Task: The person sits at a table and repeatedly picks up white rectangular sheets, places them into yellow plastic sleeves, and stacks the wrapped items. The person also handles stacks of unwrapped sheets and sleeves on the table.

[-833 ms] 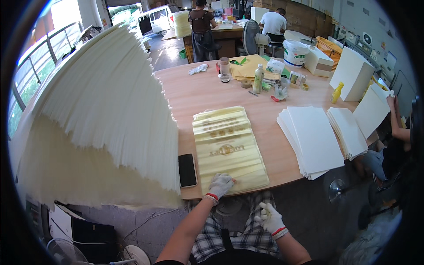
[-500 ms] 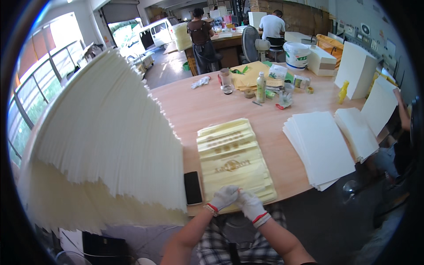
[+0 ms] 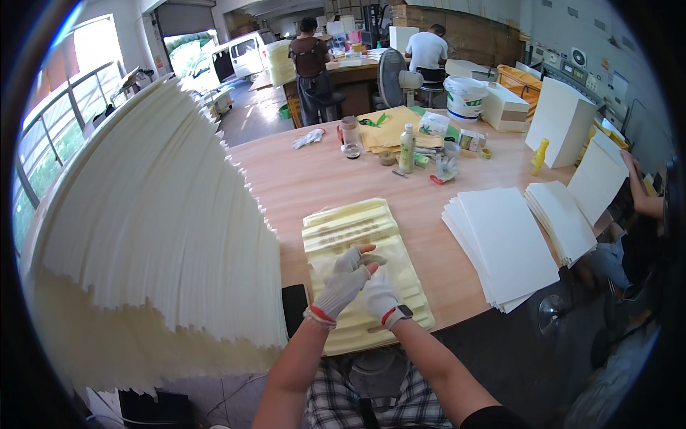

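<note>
Now both gloved hands are together over the near end of the pale yellow stack of sheets [image 3: 364, 275] at the table's near edge, where less than a second ago the right hand [image 3: 381, 297] hung off the table by the lap and only the left hand [image 3: 341, 282] touched the stack. The left hand lies across the right, fingers loosely curled, bare fingertips poking out of the glove; whether it pinches a sheet or the other glove, I cannot tell. The right hand sits flat and partly hidden beneath, palm down on the top sheet, a watch at its wrist. So the work looks to have gone from a one-handed touch to both hands on the top sheet. A black phone [image 3: 294, 309] lies just left of the stack, beside the big fanned pile of cream paper [image 3: 157, 236]. White sheets [image 3: 507, 243] lie to the right, bottles [image 3: 406, 148] and a bucket [image 3: 465, 96] at the far side.
</note>
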